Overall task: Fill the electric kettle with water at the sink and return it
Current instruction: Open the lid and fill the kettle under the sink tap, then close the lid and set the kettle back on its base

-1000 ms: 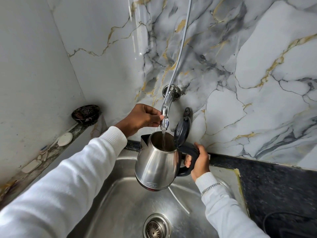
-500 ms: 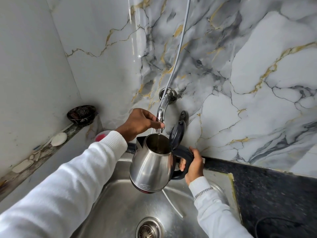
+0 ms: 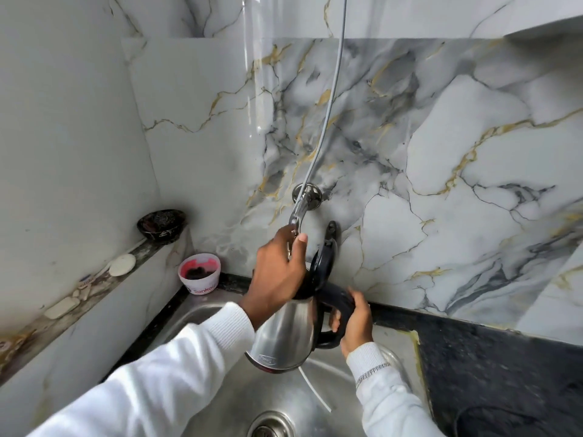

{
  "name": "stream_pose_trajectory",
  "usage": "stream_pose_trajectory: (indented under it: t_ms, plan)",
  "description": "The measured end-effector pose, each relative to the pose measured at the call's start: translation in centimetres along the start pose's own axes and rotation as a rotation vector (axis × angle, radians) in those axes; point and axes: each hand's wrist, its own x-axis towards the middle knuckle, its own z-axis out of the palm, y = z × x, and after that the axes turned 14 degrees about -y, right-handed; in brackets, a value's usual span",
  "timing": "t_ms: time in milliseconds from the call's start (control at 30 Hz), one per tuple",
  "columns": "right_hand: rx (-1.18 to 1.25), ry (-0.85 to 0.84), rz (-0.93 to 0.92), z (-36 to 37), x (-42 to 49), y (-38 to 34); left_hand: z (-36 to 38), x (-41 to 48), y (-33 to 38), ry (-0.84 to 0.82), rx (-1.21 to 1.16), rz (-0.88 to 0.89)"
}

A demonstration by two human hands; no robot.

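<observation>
A stainless steel electric kettle (image 3: 285, 339) hangs over the steel sink (image 3: 205, 313), its black lid (image 3: 321, 266) flipped up. My right hand (image 3: 355, 320) is wrapped around the black handle (image 3: 339, 305). My left hand (image 3: 277, 269) reaches over the kettle's mouth and grips the end of the chrome wall tap (image 3: 299, 209). The hand hides the kettle's opening and the tap's outlet, so no water stream shows.
A white tub (image 3: 199, 274) with red and dark contents stands in the back left corner. A dark bowl (image 3: 161, 223) and soap pieces (image 3: 122, 264) rest on the left ledge. Black countertop (image 3: 504, 373) with a cable lies right. The drain (image 3: 271, 425) is below.
The view has tilted upward. My left hand has slid over the kettle's mouth, staying on the tap's end. The water stream seen a second ago no longer shows. The kettle stays under the tap.
</observation>
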Motion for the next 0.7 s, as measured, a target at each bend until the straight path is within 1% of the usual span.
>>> stream_pose_trajectory:
  t_ms: [67, 100, 133, 167, 200, 267, 333, 400, 467, 567, 700]
  plan:
    - [-0.03, 0.025, 0.011, 0.3, -1.0, -0.4, 0.6, -2.6, 1.1, -0.089, -0.015, 0.153]
    - [-0.038, 0.034, 0.015, 0.4, -1.5, -0.6, 1.0, -3.3, 1.4, -0.125, 0.035, 0.201]
    - [-0.045, 0.041, 0.011, 0.4, -2.2, -0.9, 1.1, -4.1, 1.7, -0.129, 0.109, 0.227]
    - [-0.05, 0.044, -0.001, 0.4, -2.8, -1.1, 1.0, -4.5, 1.9, -0.096, 0.18, 0.228]
    - [-0.064, 0.049, -0.015, 0.3, -3.7, -1.4, 0.8, -4.9, 2.3, -0.045, 0.233, 0.212]
    - [-0.091, 0.058, -0.04, -0.2, -5.0, -1.7, 0.3, -5.6, 2.5, 0.025, 0.314, 0.118]
    - [-0.088, 0.069, -0.06, -0.7, -6.4, -2.2, -0.2, -6.5, 2.3, 0.018, 0.376, -0.003]
    - [-0.084, 0.08, -0.093, -1.1, -7.9, -3.0, -0.6, -7.6, 2.2, -0.022, 0.4, -0.08]
    - [-0.074, 0.09, -0.118, -1.4, -9.0, -3.7, -0.6, -9.0, 2.5, -0.063, 0.374, -0.09]
    - [-0.037, 0.077, -0.161, -1.8, -10.8, -5.1, -0.7, -11.3, 3.4, -0.113, 0.285, -0.028]
    - [-0.059, 0.037, -0.206, -2.3, -12.6, -7.0, -0.6, -12.6, 4.9, -0.114, 0.22, 0.022]
